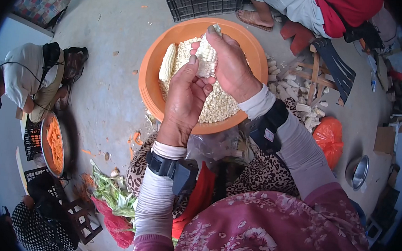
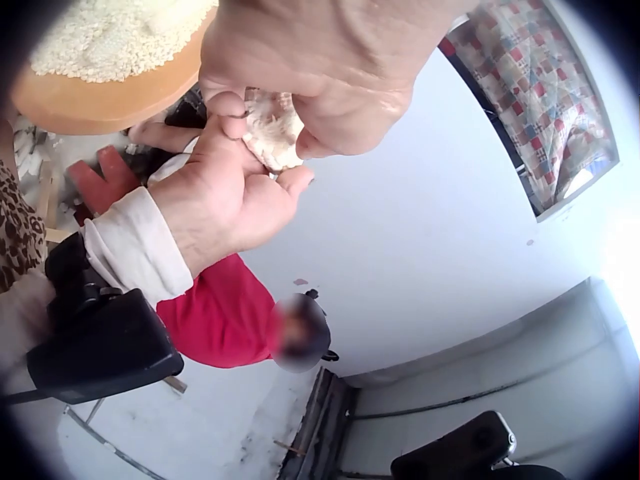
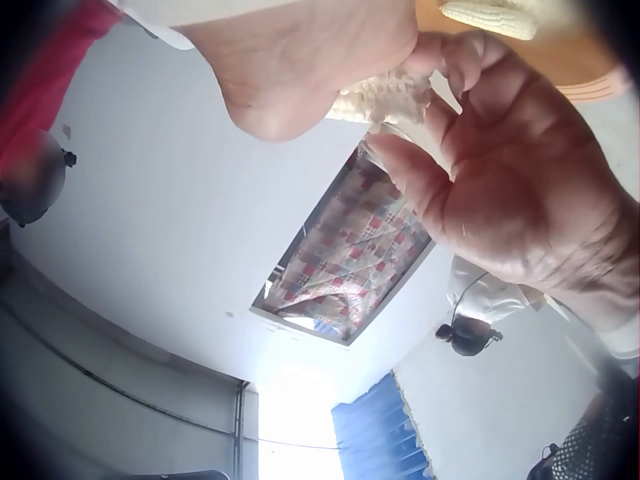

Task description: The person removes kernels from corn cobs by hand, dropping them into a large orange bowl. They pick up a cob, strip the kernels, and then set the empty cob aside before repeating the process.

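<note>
Grey concrete floor; on it, round orange plastic tub w/ loose white kernels. Over its far half, L hand pinches & R hand curls round ragged white corn cob. Prob. mid-shelling; next move calls for pushing remaining grains off.

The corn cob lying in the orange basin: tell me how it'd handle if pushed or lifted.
The corn cob looks apt to roll, being long and rounded, though the loose kernels beside it may check that. Its straight shape suggests it would lift stiffly.
</note>
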Action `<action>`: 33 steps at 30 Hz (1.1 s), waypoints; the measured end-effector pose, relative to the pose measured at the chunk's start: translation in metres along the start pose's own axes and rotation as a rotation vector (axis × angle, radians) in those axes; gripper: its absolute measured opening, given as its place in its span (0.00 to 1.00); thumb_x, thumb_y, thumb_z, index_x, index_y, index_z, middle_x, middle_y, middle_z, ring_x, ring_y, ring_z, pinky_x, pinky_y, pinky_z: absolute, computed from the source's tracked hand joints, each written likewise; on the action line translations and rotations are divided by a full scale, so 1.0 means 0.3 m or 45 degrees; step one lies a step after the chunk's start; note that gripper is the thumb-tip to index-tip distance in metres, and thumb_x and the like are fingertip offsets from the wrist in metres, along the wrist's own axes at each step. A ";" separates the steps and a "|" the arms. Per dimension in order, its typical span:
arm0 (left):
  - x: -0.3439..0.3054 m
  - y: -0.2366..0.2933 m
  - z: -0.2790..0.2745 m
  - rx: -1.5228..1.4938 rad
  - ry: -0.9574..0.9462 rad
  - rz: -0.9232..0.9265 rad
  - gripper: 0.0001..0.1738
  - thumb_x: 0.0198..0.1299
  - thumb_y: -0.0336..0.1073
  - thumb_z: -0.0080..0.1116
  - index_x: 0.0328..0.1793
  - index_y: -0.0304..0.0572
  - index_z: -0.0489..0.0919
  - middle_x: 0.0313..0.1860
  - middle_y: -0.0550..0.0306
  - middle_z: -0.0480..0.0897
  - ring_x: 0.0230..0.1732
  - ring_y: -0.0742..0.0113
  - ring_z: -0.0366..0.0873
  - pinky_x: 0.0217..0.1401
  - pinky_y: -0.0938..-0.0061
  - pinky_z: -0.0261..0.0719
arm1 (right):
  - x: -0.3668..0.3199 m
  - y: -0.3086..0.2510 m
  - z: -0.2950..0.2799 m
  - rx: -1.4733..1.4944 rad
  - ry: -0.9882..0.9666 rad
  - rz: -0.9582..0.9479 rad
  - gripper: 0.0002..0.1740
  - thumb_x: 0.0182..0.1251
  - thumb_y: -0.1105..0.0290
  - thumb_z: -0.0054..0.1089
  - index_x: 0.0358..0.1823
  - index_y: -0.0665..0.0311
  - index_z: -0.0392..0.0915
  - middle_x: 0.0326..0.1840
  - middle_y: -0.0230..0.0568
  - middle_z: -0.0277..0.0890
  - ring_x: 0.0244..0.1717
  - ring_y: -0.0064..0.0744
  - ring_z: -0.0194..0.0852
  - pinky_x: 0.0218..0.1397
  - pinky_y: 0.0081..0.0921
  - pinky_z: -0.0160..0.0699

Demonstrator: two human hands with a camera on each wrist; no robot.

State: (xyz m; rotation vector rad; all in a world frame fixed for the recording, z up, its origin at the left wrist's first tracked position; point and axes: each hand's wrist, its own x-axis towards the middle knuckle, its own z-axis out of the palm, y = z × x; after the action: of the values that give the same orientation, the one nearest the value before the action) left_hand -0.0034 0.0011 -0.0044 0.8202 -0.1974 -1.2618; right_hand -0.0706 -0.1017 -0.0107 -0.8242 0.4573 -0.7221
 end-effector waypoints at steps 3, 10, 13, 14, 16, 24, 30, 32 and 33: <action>0.003 0.000 0.006 0.025 0.057 0.010 0.12 0.65 0.41 0.52 0.45 0.40 0.75 0.34 0.61 0.79 0.29 0.74 0.76 0.32 0.82 0.74 | -0.013 0.008 0.023 -0.040 0.040 -0.004 0.20 0.70 0.57 0.47 0.47 0.70 0.67 0.42 0.44 0.72 0.44 0.30 0.73 0.47 0.26 0.75; 0.011 -0.011 0.002 0.309 0.208 0.042 0.10 0.64 0.39 0.55 0.39 0.40 0.77 0.30 0.63 0.79 0.24 0.76 0.75 0.26 0.85 0.73 | -0.005 0.011 0.016 0.041 0.064 0.022 0.18 0.68 0.58 0.50 0.45 0.69 0.66 0.38 0.44 0.73 0.36 0.29 0.74 0.35 0.25 0.77; 0.013 -0.016 -0.004 0.293 0.172 0.050 0.09 0.64 0.38 0.54 0.40 0.39 0.77 0.31 0.62 0.79 0.25 0.75 0.75 0.28 0.83 0.74 | 0.001 0.004 0.003 0.070 0.050 0.036 0.18 0.68 0.59 0.49 0.45 0.69 0.66 0.37 0.44 0.73 0.34 0.30 0.74 0.35 0.26 0.77; 0.014 -0.019 -0.009 0.271 0.148 0.055 0.09 0.64 0.37 0.53 0.42 0.38 0.76 0.31 0.62 0.79 0.27 0.74 0.76 0.30 0.82 0.75 | 0.002 -0.002 -0.001 0.106 0.043 0.066 0.18 0.68 0.59 0.48 0.45 0.70 0.66 0.37 0.44 0.73 0.33 0.30 0.74 0.35 0.27 0.77; 0.017 -0.020 -0.018 0.228 0.105 0.049 0.10 0.64 0.37 0.52 0.43 0.38 0.76 0.33 0.61 0.79 0.28 0.74 0.76 0.32 0.82 0.75 | 0.005 -0.003 -0.005 0.143 0.038 0.097 0.18 0.68 0.59 0.48 0.45 0.70 0.66 0.37 0.44 0.73 0.33 0.30 0.74 0.35 0.27 0.77; 0.017 -0.008 0.006 0.146 0.102 0.020 0.16 0.64 0.45 0.54 0.46 0.37 0.75 0.34 0.60 0.80 0.28 0.75 0.75 0.30 0.83 0.73 | -0.006 0.005 0.017 -0.004 0.073 0.028 0.17 0.71 0.59 0.47 0.46 0.68 0.67 0.41 0.43 0.72 0.43 0.28 0.72 0.48 0.27 0.75; 0.032 -0.024 -0.008 0.604 0.244 0.138 0.15 0.59 0.43 0.61 0.41 0.36 0.77 0.28 0.61 0.79 0.20 0.78 0.71 0.20 0.84 0.66 | -0.003 0.013 0.009 -0.006 -0.026 0.069 0.18 0.71 0.58 0.47 0.45 0.69 0.67 0.41 0.41 0.71 0.43 0.26 0.70 0.47 0.24 0.72; 0.025 -0.021 0.003 0.626 0.205 0.168 0.14 0.61 0.42 0.59 0.39 0.36 0.78 0.27 0.61 0.78 0.20 0.79 0.71 0.21 0.85 0.65 | -0.002 -0.001 0.000 -0.043 -0.064 0.063 0.18 0.71 0.57 0.47 0.45 0.69 0.68 0.40 0.41 0.72 0.42 0.26 0.71 0.46 0.23 0.72; 0.023 -0.021 0.002 0.628 0.201 0.166 0.14 0.61 0.42 0.59 0.39 0.36 0.78 0.27 0.61 0.78 0.20 0.79 0.71 0.21 0.85 0.65 | -0.002 -0.011 -0.004 -0.082 -0.104 0.056 0.19 0.71 0.56 0.47 0.45 0.69 0.69 0.39 0.41 0.72 0.40 0.25 0.71 0.44 0.22 0.73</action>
State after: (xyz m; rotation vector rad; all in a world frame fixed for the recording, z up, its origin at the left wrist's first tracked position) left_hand -0.0061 -0.0059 -0.0101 1.3030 -0.4379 -1.0303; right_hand -0.0729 -0.1035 -0.0088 -0.8986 0.4255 -0.6331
